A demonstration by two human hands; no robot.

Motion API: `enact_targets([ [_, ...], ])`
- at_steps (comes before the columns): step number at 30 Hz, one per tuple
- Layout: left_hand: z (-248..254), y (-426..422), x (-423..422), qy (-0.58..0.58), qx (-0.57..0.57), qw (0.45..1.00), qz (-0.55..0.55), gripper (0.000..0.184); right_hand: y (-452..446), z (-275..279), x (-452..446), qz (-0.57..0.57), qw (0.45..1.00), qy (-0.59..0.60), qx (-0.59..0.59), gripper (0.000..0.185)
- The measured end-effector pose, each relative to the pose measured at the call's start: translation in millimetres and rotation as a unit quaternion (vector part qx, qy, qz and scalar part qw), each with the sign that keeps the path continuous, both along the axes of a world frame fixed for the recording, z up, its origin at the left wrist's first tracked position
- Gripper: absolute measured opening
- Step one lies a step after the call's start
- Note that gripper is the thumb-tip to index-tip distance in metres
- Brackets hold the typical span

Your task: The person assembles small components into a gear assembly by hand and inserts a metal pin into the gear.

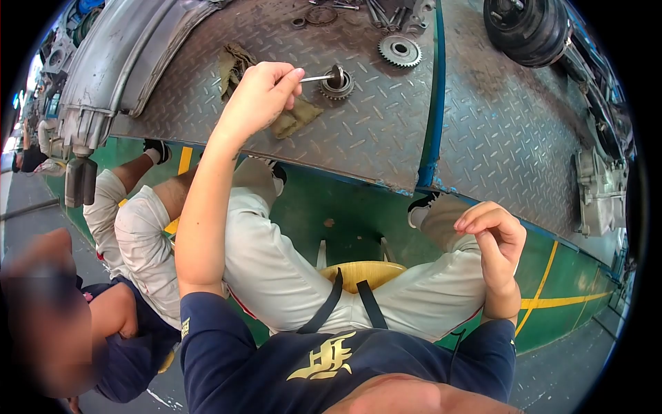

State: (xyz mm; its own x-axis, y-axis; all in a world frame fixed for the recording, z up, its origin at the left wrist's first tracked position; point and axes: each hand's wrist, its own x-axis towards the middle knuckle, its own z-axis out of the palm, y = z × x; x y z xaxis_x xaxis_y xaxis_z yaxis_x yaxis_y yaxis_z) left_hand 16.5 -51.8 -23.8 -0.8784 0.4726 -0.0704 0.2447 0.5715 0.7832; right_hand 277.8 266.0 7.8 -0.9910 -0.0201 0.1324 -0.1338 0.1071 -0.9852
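Note:
My left hand [265, 93] pinches the end of a thin metal rod [315, 79] over the steel plate table. The rod's other end meets a small dark round part [336, 74], which sits tilted over a toothed gear ring [338, 85]. Whether the two parts touch is unclear. Above my right knee hangs my right hand [495, 238], its fingers curled and thumb bent; no object shows in it. A larger gear [400, 51] lies flat to the right of the ring. Beside my left wrist is an olive cloth [296, 117].
A large metal housing [124, 62] stands at the left, a black drum [527, 31] at the top right, a cast part [598, 193] at the right edge. Bolts [387, 15] lie at the back. Another person [124, 310] sits on the left. A blue seam [436, 103] divides the table.

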Motion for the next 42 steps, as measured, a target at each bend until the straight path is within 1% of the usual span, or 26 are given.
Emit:
enact_targets([
  [2, -3, 1, 1, -0.002, -0.001, 1.000, 0.016, 0.033, 0, 1, 0, -0.001, 1.000, -0.001, -0.001, 0.023],
  [5, -3, 1, -1, -0.002, -0.015, 1.000, 0.009, 0.027, 0, 0, 0, -0.001, 1.000, 0.000, 0.001, 0.022],
  [8, -6, 0, 0, 0.015, 0.001, 1.000, 0.004, 0.016, 1, 0, 0, -0.004, 1.000, 0.000, 0.000, 0.022],
  [10, -5, -1, 0, 0.031, -0.004, 1.000, 0.004, 0.012, 0, 0, 0, -0.006, 1.000, 0.001, 0.001, 0.023],
  [14, 0, 0, 2, 0.035, -0.005, 0.999, 0.013, 0.014, 0, 2, -1, -0.007, 1.000, 0.002, 0.007, 0.023],
  [18, -4, 0, 0, 0.053, 0.001, 0.999, 0.012, 0.012, -2, 2, -1, -0.015, 1.000, -0.005, 0.004, 0.023],
  [20, -10, -2, -4, 0.070, 0.017, 0.997, 0.011, 0.019, 0, 2, -2, -0.005, 1.000, 0.012, 0.017, 0.023],
  [23, -14, -1, -7, 0.050, 0.053, 0.997, 0.010, 0.029, 1, 2, -3, 0.000, 0.999, 0.023, 0.025, 0.024],
  [26, -7, 1, -4, 0.031, 0.008, 0.999, 0.024, 0.034, 1, 2, -3, -0.001, 0.999, 0.023, 0.026, 0.024],
  [29, -7, 1, -5, 0.031, 0.005, 0.999, 0.019, 0.033, 0, 2, -3, -0.003, 0.999, 0.021, 0.024, 0.024],
  [32, -10, 1, -4, 0.046, 0.018, 0.998, 0.027, 0.024, 0, 2, -3, -0.008, 1.000, 0.018, 0.022, 0.024],
  [35, -12, 1, -3, 0.079, 0.043, 0.996, 0.007, 0.010, 0, 3, -2, -0.012, 1.000, 0.016, 0.018, 0.023],
  [38, -5, 3, 1, 0.050, 0.018, 0.998, 0.024, 0.020, 0, 2, -2, -0.012, 1.000, 0.013, 0.018, 0.023],
  [41, -4, 3, 3, 0.073, -0.008, 0.997, 0.022, 0.026, 0, 2, -2, -0.013, 1.000, 0.012, 0.016, 0.024],
  [42, -5, 3, 3, 0.077, -0.002, 0.997, 0.019, 0.024, 0, 2, -2, -0.014, 1.000, 0.012, 0.014, 0.024],
])
